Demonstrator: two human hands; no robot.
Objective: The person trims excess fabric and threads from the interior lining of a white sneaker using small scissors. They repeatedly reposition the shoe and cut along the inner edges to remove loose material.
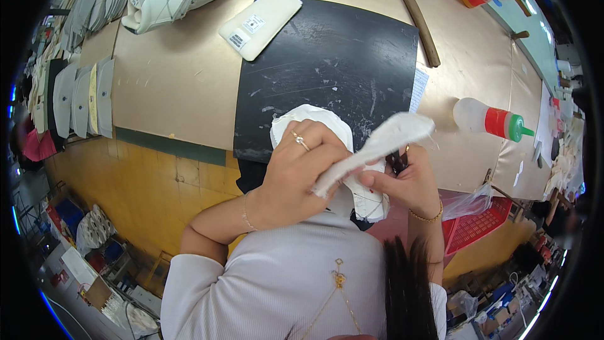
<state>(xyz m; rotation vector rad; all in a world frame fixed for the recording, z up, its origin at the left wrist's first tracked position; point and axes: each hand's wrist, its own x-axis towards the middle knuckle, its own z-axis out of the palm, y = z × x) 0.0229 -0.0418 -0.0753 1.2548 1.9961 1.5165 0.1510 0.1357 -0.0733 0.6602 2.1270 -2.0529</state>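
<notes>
Close in front of my chest, my left hand (301,167) grips a white padded fabric piece (396,138), its fingers curled over it. A long, fuzzy-edged flap of this piece sticks up to the right. Under my left hand a rounded white part (314,114) lies over the near edge of the black board; whether it belongs to the same piece is hidden. My right hand (410,181) is closed around a small dark tool (396,162), mostly hidden by the flap and fingers. My right thumb lies against the lower white fabric (371,201).
The black board (327,56) lies on the tan-covered table (170,82). A white labelled pad (261,25) overlaps its far left corner. Beyond its right side are a hammer (415,16) and a green-capped bottle (494,119). A red basket (478,226) stands at lower right.
</notes>
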